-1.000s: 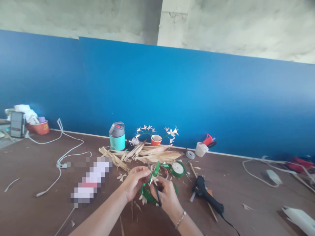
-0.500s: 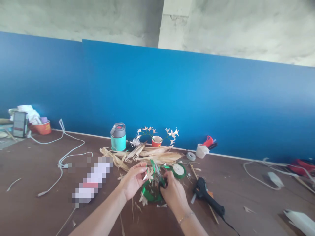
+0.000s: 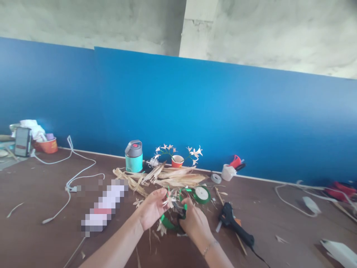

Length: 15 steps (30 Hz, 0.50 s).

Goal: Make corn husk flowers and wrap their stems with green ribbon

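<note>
My left hand (image 3: 153, 207) is closed, pinching a pale husk flower (image 3: 170, 201) with a bit of green at its top. Close to its right, my right hand (image 3: 195, 220) is wrapped around dark-handled scissors (image 3: 182, 214), whose blades point left toward the flower and are partly hidden. Below the hands, a green ribbon (image 3: 167, 222) lies looped on the table beside another pale flower (image 3: 161, 227). A spool of green ribbon (image 3: 202, 194) rests just beyond my right hand.
Dried corn husks (image 3: 178, 178) lie behind the hands, before an orange cup (image 3: 177, 161) holding flower stems. A turquoise jar (image 3: 134, 159) stands behind left. To the right are a black glue gun (image 3: 234, 221), a tape roll (image 3: 215, 178) and a white cup (image 3: 228, 172). A power strip (image 3: 104, 208) lies left.
The scissors have swung from pointing up and away to pointing left at the flower. Green ribbon that stood upright between the hands has dropped from there. The left hand has barely moved.
</note>
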Motion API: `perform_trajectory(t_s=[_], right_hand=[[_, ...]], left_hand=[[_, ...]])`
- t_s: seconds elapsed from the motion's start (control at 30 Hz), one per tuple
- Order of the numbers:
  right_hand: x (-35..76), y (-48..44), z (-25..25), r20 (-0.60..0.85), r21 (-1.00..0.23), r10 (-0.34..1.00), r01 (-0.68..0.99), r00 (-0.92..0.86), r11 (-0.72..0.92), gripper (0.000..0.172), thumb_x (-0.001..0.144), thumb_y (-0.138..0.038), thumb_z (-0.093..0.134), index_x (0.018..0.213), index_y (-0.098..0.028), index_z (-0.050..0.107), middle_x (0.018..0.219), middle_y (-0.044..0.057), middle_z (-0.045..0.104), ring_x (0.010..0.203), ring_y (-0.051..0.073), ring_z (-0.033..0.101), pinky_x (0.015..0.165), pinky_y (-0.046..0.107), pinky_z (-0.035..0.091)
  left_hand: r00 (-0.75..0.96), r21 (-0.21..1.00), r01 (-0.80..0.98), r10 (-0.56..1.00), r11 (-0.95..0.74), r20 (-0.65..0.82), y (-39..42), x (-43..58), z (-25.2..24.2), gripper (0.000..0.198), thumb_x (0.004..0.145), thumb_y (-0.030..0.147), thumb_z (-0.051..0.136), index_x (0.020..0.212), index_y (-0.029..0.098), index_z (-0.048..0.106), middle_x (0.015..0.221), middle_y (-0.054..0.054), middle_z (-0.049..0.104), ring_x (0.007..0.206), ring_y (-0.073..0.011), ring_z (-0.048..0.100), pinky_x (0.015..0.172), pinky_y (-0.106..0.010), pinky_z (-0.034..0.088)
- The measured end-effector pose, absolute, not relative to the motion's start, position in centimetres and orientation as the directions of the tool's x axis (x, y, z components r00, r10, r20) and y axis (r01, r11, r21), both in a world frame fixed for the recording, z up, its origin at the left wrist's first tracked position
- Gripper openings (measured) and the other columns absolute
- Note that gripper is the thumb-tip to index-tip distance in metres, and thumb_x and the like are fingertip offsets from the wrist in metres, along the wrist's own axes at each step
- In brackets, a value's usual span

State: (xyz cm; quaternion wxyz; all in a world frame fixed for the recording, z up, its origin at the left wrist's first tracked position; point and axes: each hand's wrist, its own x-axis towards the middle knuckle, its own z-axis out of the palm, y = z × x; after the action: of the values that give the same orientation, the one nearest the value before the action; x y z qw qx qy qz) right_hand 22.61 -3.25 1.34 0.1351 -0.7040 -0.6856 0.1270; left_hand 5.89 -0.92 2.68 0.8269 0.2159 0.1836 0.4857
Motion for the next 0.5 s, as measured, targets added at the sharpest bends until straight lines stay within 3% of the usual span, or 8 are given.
perform_trajectory(t_s=[0.17,0.27,0.4,0.5], right_hand=[[22.68,-3.71,1.76,-0.016,-0.415,1.000,0.910,-0.018,0.010,0.044,0.057,-0.014,0.060,0.100,-0.021,0.053,0.071,0.001,0.065,0.070,0.020,0.061,0.059,0.024,0.034],[22.69,-3.85,1.59,0.013,-0.494,0.995,0.864,-0.103,0.096,0.035,0.059,-0.013,0.058,0.093,-0.021,0.056,0.064,-0.002,0.062,0.064,0.017,0.058,0.057,0.022,0.033],[22.35,-3.75,1.45,0.288,-0.642,0.950,0.710,-0.124,0.288,0.013,0.073,-0.016,0.052,0.083,-0.019,0.060,0.073,0.002,0.063,0.065,0.015,0.056,0.061,0.023,0.039],[22.05,-3.84,1.73,0.503,-0.695,0.861,0.559,-0.071,0.452,0.019,0.081,-0.022,0.050,0.097,-0.019,0.060,0.085,0.006,0.062,0.073,0.017,0.056,0.066,0.025,0.044]], left_hand=[[0.418,0.545,-0.729,0.900,0.415,-0.127,-0.93,6.11,2.79,0.021,0.061,0.018,0.080,0.068,0.009,0.062,0.074,-0.003,0.058,0.063,-0.0076,0.054,0.057,-0.018,0.043],[0.413,0.548,-0.724,0.900,0.419,-0.142,-1.07,6.27,2.90,0.019,0.062,0.017,0.078,0.068,0.010,0.061,0.074,-0.003,0.059,0.061,-0.0077,0.053,0.058,-0.020,0.043],[0.435,0.563,-0.703,0.889,0.435,-0.143,-1.40,6.62,3.08,0.020,0.064,0.023,0.077,0.069,0.012,0.061,0.068,0.000,0.059,0.059,-0.0086,0.053,0.057,-0.021,0.042],[0.462,0.573,-0.677,0.872,0.463,-0.159,-1.80,6.93,3.21,0.022,0.064,0.025,0.077,0.075,0.013,0.064,0.072,-0.002,0.063,0.066,-0.0108,0.057,0.058,-0.020,0.041]])
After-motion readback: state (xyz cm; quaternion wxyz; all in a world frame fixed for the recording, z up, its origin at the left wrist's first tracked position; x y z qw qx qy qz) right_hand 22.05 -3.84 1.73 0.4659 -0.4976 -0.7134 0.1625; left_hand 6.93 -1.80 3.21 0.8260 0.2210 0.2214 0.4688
